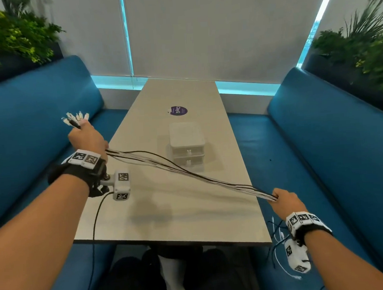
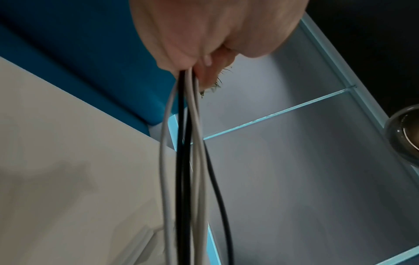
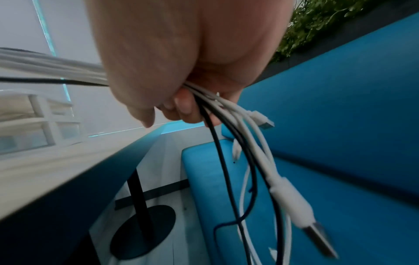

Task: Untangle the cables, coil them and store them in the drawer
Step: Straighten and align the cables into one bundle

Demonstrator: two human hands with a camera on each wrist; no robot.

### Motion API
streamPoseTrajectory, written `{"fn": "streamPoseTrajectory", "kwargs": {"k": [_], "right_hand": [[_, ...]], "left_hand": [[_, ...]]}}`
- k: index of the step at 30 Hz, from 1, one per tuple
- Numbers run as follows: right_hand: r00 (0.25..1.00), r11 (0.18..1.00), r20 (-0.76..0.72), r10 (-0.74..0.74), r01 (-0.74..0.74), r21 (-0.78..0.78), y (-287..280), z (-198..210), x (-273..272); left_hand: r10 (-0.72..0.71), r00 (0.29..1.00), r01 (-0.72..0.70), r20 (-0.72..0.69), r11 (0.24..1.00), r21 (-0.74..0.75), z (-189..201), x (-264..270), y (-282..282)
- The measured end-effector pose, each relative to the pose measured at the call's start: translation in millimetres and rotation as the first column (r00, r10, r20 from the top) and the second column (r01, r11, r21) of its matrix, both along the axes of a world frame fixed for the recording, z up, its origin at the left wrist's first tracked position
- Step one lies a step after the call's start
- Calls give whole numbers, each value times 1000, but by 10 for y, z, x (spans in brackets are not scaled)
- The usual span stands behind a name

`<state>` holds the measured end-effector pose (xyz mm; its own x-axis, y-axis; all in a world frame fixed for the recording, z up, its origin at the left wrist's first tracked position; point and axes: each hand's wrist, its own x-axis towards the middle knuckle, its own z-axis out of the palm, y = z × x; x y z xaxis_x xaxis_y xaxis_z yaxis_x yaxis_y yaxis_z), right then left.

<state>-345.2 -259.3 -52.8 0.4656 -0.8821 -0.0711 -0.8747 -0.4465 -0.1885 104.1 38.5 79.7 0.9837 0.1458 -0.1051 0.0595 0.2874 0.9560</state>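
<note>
A bundle of white and black cables [image 1: 187, 172] stretches taut above the table between both hands. My left hand [image 1: 88, 137] grips one end over the left bench, with several plugs [image 1: 75, 118] fanning out beyond the fist. The left wrist view shows the cables [image 2: 188, 161] leaving the closed fist [image 2: 204, 41]. My right hand [image 1: 284, 200] grips the other end past the table's right edge. In the right wrist view the cable tails [image 3: 249, 152] hang from the fist [image 3: 181, 62], ending in USB plugs [image 3: 317, 234]. A small white drawer unit [image 1: 187, 145] stands mid-table, both drawers closed.
The long beige table [image 1: 168, 213] runs between two blue benches [image 1: 320, 148]. A round purple sticker [image 1: 176, 110] lies beyond the drawer unit. Planters with green plants [image 1: 371, 51] sit behind both benches. Loose cable tails dangle over the right bench seat [image 1: 280, 258].
</note>
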Motion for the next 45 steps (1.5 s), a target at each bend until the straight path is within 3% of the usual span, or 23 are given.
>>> {"fn": "streamPoseTrajectory", "kwargs": {"k": [5,8,12,16,18,23,25,28,30,33,36,40,45], "right_hand": [[994,995,-44,-99,101,26,-39,-102,-285],[992,994,-89,-86,92,61,-22,-168,-354],[1000,982,-27,5,1,188,6,-205,-229],[990,913,-18,142,-124,388,11,-39,-128],[981,897,-21,191,-166,409,27,78,-85],[947,881,-71,312,-260,395,152,339,185],[942,886,-13,334,-309,345,302,438,373],[905,896,151,398,-418,147,606,634,743],[830,863,268,489,-506,-6,850,784,1024],[654,755,394,646,-625,-200,1288,989,1449],[549,674,455,701,-720,-169,1673,1199,1814],[585,650,455,672,-759,15,1839,1211,2150],[615,687,392,684,-724,-62,1846,1042,2125]], "left_hand": [[71,997,-71,-33,997,-15,124,153,220],[97,995,-97,-22,995,-2,114,180,271],[8,997,-12,81,999,43,60,-31,55],[-97,985,84,144,992,92,56,-243,-141],[-132,980,114,152,987,117,71,-313,-217],[-196,965,154,177,962,225,119,-479,-327],[-223,957,178,187,956,232,104,-546,-341],[-283,943,238,176,942,238,60,-669,-328],[-334,928,293,164,927,233,30,-778,-314],[-445,877,401,182,886,234,7,-988,-318],[-536,815,493,219,841,224,18,-1198,-368],[-576,777,537,253,817,211,119,-1369,-371],[-531,822,523,205,847,98,215,-1370,-292]]}}
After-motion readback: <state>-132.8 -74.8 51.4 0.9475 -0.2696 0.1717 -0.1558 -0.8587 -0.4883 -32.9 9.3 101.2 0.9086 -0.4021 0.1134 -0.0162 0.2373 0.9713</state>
